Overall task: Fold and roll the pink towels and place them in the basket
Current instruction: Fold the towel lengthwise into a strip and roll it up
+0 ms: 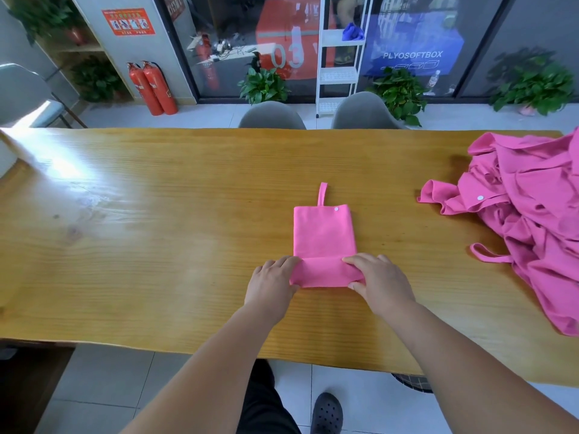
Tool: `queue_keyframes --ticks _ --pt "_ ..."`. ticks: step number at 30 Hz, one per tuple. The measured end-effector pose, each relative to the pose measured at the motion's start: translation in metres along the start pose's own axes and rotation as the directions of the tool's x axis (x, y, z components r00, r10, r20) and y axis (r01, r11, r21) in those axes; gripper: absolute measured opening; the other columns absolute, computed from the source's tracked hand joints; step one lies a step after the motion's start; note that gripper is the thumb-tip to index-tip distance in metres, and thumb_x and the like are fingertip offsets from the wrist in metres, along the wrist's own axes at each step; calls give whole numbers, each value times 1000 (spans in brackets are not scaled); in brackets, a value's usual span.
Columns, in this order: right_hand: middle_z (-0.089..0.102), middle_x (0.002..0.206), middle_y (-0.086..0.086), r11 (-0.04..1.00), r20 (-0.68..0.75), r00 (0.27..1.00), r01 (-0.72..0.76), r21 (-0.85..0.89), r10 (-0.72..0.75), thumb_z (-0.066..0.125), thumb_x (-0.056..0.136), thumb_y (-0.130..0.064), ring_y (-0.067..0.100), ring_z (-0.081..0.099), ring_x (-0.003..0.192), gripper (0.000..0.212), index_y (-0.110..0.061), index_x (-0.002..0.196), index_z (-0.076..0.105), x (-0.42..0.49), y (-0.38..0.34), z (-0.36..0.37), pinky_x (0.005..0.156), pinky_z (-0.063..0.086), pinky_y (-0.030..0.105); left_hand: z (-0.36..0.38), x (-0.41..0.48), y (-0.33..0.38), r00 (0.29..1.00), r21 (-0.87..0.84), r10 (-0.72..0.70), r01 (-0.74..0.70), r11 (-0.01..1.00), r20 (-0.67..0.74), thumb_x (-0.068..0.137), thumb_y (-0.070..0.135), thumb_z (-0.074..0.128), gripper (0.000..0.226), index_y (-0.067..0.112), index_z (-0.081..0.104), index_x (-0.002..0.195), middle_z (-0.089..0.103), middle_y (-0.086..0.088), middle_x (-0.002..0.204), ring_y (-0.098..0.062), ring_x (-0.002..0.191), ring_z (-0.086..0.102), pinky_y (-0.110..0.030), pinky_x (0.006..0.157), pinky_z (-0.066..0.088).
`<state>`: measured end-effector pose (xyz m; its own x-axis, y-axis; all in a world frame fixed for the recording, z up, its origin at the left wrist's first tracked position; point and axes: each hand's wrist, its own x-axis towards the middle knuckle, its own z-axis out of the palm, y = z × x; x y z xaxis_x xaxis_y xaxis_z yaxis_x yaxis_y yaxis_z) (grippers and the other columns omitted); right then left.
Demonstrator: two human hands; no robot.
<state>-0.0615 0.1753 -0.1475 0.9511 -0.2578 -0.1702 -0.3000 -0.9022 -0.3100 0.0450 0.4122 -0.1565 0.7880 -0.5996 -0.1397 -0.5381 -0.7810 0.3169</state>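
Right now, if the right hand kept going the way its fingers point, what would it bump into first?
The right hand holds the rolled end of the folded pink fabric towel. Its fingers point forward-left, so it would probably slide over that towel's flat part first, then bare yellow wooden table.

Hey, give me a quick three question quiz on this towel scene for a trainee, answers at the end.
1. True or false: the left hand and right hand both hold the folded towel at its near end.
2. Where is the pile of loose towels? A: right end of the table. B: left end. C: floor.
3. Fill in: the towel's loop points ___ from the person.
Key: 1 true; 2 A; 3 away.
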Motion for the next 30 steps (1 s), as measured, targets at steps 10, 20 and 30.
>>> queue_keyframes --ticks 10,20,30 --pt "63 129 -23 931 386 920 -85 355 -63 81 91 -40 5 56 121 53 -41 140 63 -7 37 -14 98 46 29 -9 -13 -29 939 -173 23 39 984 343 99 63 58 52 48 46 147 48 3 140 -27 132 44 -50 113 42" --pt "55 128 -31 994 3 999 41 97 -41 51 107 -49 2 55 108 31 -46 136 63 -13 15 -7 74 46 27 -5 -4 -3 999 -191 7 -15 981 -44 109 38 53 29 38 65 135 62 21 137 -16 127 48 -38 103 42" --pt "60 137 -21 980 298 953 2 197 -62 64 96 -61 10 57 125 55 -40 147 58 -7 31 -7 98 51 37 -11 -6 -11 975 -232 -22 74 970 219 104 53 56 41 38 63 142 68 8 118 -19 117 58 -39 97 47"
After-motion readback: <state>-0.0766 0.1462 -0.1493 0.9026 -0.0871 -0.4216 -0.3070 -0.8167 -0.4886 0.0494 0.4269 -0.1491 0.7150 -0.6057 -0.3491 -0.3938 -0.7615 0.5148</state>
